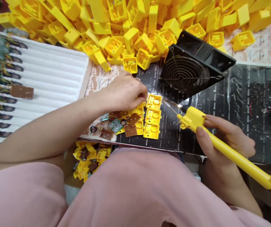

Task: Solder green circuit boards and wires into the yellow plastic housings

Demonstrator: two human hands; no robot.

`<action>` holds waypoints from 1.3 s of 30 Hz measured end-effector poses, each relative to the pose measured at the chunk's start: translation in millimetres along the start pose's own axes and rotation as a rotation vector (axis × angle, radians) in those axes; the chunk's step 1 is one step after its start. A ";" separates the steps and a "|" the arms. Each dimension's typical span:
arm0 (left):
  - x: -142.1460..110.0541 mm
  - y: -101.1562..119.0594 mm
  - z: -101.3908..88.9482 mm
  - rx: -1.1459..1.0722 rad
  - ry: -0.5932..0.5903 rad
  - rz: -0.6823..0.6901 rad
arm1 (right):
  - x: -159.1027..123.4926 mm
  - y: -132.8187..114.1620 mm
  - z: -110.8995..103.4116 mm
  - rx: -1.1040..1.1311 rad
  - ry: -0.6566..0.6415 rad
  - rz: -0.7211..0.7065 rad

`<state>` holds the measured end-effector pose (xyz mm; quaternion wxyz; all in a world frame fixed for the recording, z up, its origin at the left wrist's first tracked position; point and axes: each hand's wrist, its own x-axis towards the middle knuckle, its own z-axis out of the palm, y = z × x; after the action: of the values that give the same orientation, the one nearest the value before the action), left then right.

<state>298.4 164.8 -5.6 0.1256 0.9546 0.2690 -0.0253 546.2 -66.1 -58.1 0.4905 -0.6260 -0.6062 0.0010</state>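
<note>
My right hand [222, 135] is closed round a yellow soldering iron [220, 146], whose thin metal tip [170, 104] points left at a yellow plastic case [153, 101]. That case heads a column of three open yellow cases [152, 121] on the black mat [232, 104]. My left hand [123, 91] rests just left of the top case, fingers pinched together at its edge; what they hold is too small to make out. Brown circuit boards [132, 124] with wires and small round parts lie beside the cases.
A big heap of yellow cases [130, 28] fills the back of the table. A black fan [192, 67] stands tilted behind the mat. A white ribbed foam tray [50, 78] with wired parts lies at the left. More yellow assemblies [90, 159] sit below the table edge.
</note>
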 end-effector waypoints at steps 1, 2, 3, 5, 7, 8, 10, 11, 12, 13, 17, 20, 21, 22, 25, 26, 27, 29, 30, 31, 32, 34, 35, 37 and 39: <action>1.3 0.5 6.6 -0.013 0.013 -0.003 | 1.8 -1.7 0.9 0.017 0.015 -0.076; 1.5 1.0 11.1 -0.020 0.021 -0.011 | 3.1 -3.7 1.7 0.029 0.022 -0.130; 0.9 1.4 13.6 -0.022 0.023 -0.020 | 3.9 -5.8 2.2 0.031 0.021 -0.146; -1.1 2.5 14.2 -0.024 0.019 -0.040 | 4.4 -10.5 2.7 0.023 0.005 -0.101; -2.5 3.5 11.6 -0.033 0.012 -0.057 | 4.7 -15.3 2.7 0.019 -0.017 -0.052; -2.6 3.8 10.0 -0.038 0.011 -0.066 | 5.2 -17.5 2.7 0.021 -0.022 -0.041; -2.0 4.6 7.1 -0.040 0.002 -0.086 | 7.0 -20.6 2.9 0.027 -0.035 -0.043; -1.3 5.2 5.8 -0.035 -0.011 -0.094 | 8.2 -21.5 3.4 0.031 -0.044 -0.046; -0.5 6.1 4.5 -0.027 -0.028 -0.103 | 9.3 -21.8 4.2 0.044 -0.054 -0.063; 0.5 7.4 3.2 -0.018 -0.044 -0.115 | 10.3 -21.7 5.4 0.065 -0.063 -0.078; 5.2 15.0 -1.4 0.019 -0.110 -0.179 | 13.4 -20.3 13.8 0.171 -0.069 -0.123; 7.9 19.0 -2.1 0.066 -0.135 -0.193 | 17.1 -21.9 19.3 0.164 -0.063 -0.181; 8.3 19.4 -1.6 0.079 -0.139 -0.189 | 18.7 -23.2 20.2 0.145 -0.069 -0.201; 8.4 19.5 -1.0 0.088 -0.141 -0.182 | 20.4 -24.6 20.6 0.121 -0.080 -0.216; 7.4 18.4 1.2 0.099 -0.123 -0.155 | 25.1 -29.0 20.9 0.062 -0.107 -0.228; 7.0 18.0 1.7 0.101 -0.109 -0.144 | 26.6 -30.0 21.1 0.053 -0.110 -0.234; 6.5 17.7 2.1 0.104 -0.097 -0.134 | 28.1 -30.7 21.7 0.047 -0.109 -0.251; 5.9 17.6 2.5 0.110 -0.091 -0.129 | 31.4 -31.6 23.1 0.036 -0.112 -0.307; 5.9 17.7 2.6 0.113 -0.095 -0.132 | 33.2 -31.9 23.6 0.026 -0.125 -0.334; 5.9 17.9 2.7 0.118 -0.099 -0.136 | 35.0 -32.1 23.6 0.019 -0.143 -0.355; 6.1 18.2 2.8 0.123 -0.099 -0.138 | 36.5 -32.3 23.0 0.022 -0.155 -0.372; 6.7 18.9 3.1 0.126 -0.095 -0.140 | 38.3 -32.5 19.4 0.045 -0.174 -0.366; 7.1 19.4 3.2 0.124 -0.097 -0.143 | 38.3 -32.4 16.6 0.052 -0.173 -0.347; 7.7 20.3 3.1 0.118 -0.111 -0.164 | 36.3 -31.7 10.6 0.047 -0.159 -0.297; 8.0 20.7 2.8 0.116 -0.129 -0.182 | 32.8 -30.7 5.8 0.021 -0.156 -0.252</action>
<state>316.1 151.1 -4.6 0.0843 0.9282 0.3442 -0.1136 528.1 -44.2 -22.8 0.4446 -0.5381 -0.7161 -0.0056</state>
